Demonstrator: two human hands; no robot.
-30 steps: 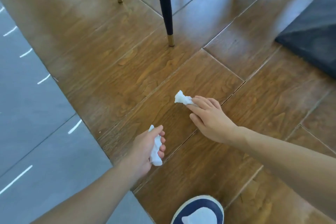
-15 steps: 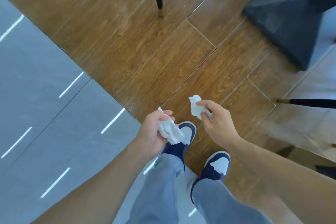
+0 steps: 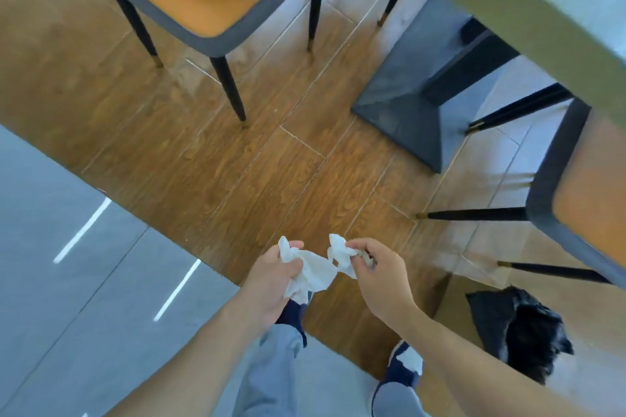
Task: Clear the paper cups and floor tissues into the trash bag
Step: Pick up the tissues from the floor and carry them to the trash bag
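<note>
White crumpled paper fills both hands. The left hand [image 3: 271, 278] has its fingers curled shut around the larger tissue [image 3: 311, 272], whose long axis runs from a peak above the thumb down and to the right, the loose end hanging below the palm toward the near side. The right hand [image 3: 376, 276] pinches the smaller tissue [image 3: 340, 256] between thumb and fingertips; this wad stands roughly upright, its top pointing far and its lower corner touching the larger tissue's right edge. Both pieces are wrinkled, soft and unevenly bunched, held in the air above the wood-patterned floor [image 3: 237, 176].

Below the hands are grey trouser legs and dark blue shoes with white toes [image 3: 406, 366]. A black trash bag [image 3: 518, 328] lies crumpled on the floor at near right, well apart from the hands. On the far side stands a chair with an orange seat [image 3: 203, 7] and black legs, something dark resting on it. A second chair [image 3: 582, 200] is at the right, a dark table base [image 3: 416, 101] between them, and a pale tabletop edge [image 3: 528, 7] crosses the far right corner. Grey tiles [image 3: 67, 264] cover the left.
</note>
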